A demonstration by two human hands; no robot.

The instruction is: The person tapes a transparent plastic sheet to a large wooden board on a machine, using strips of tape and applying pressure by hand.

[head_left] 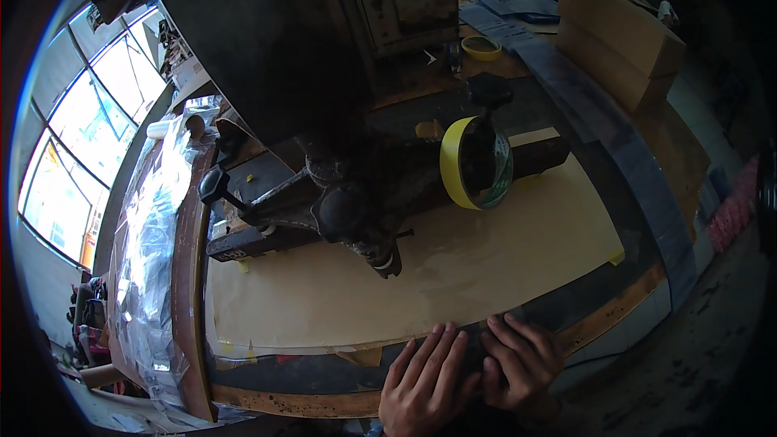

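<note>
My left hand lies with fingers stretched at the front edge of a dark work table, fingertips at the near edge of a large beige sheet. Beside it, my right hand rests with fingers apart and slightly bent, its fingertips just short of the same edge. Neither holds anything. A dark metal machine head stands over the sheet, with a long bar across the sheet's far part. A roll of yellow tape hangs around a post below a black knob. Small yellow tape pieces sit at the sheet's corners.
Clear plastic film covers a surface at the left, by the bright window. Cardboard boxes stand at the back right, near blue sheets and another yellow tape roll. A wooden strip edges the table's front.
</note>
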